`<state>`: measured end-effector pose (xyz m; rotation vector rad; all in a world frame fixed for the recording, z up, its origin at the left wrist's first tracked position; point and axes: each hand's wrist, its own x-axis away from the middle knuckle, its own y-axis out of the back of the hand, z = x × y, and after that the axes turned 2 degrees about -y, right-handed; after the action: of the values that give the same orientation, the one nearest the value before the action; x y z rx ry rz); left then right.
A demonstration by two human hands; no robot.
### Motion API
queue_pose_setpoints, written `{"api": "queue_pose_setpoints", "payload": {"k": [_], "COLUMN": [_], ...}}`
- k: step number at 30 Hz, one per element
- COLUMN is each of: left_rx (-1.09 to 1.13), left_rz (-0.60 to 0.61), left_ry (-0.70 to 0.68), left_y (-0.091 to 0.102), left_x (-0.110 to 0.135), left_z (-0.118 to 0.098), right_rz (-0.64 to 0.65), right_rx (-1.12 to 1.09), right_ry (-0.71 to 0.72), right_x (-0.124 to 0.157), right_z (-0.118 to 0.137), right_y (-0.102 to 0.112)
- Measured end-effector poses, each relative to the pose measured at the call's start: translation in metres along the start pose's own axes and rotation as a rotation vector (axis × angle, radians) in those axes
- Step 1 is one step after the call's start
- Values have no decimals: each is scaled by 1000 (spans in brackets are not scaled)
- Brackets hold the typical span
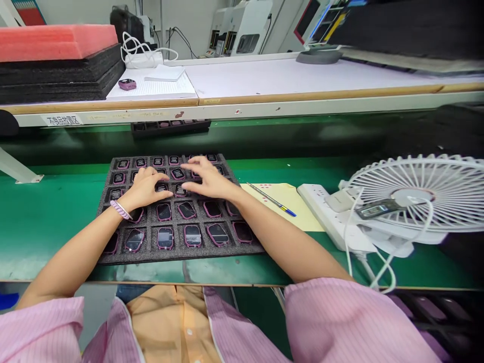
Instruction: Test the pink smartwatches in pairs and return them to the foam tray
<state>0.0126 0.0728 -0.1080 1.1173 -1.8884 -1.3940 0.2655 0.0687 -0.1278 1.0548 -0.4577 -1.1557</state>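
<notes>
A black foam tray (109,194) lies on the green bench, its pockets filled with several small purple-rimmed watch bodies (192,235). My left hand (145,185) rests on the tray's middle rows, fingers curled down onto the watch bodies. My right hand (206,177) lies beside it, fingers stretched flat over the upper middle pockets. Neither hand lifts anything that I can see. A purple band sits on my left wrist.
A yellow paper (287,199) with a pen (270,197) lies right of the tray, then a white power strip (321,204) and a white fan (419,189). A raised shelf behind holds foam sheets (56,65), a notepad (153,85) and one purple watch body (127,84). A second tray (170,126) sits under the shelf.
</notes>
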Motion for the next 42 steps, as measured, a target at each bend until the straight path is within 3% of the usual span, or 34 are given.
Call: {"api": "queue_pose_setpoints", "payload": {"k": [3,6,9,14,17,20,25,30,37,42], "left_rx": [-80,-73,-35,117,281,494,879,1186,1202,939], "left_rz": [9,65,106,70,36,33,23,-69,-290,-488], "left_ry": [-48,-68,-35,54,74,0,-35,137,180,56], "left_y": [5,-5,-25,-49,-52,-44,-7,25,42,46], "left_x": [-17,-38,-54,-59,-57,-56,-46,-21,7,15], "left_z": [-30,-62,-84,-96,-98,-101,-88,-55,-35,-33], "right_rz": [-163,-44,156,195,153,101,-27,-32,124,146], "right_rx": [116,436,617,535,415,271,-36,-572,-1366,-1473], "right_ry": [-118,-394,-534,-503,-484,-481,-459,-374,-355,-165], "right_x": [9,20,34,48,49,46,45,31,-5,-7], "right_z": [-9,-11,-12,-22,-30,-35,-35,-14,48,80], "right_y": [32,53,53,34,28,24,22,19,14,19]}}
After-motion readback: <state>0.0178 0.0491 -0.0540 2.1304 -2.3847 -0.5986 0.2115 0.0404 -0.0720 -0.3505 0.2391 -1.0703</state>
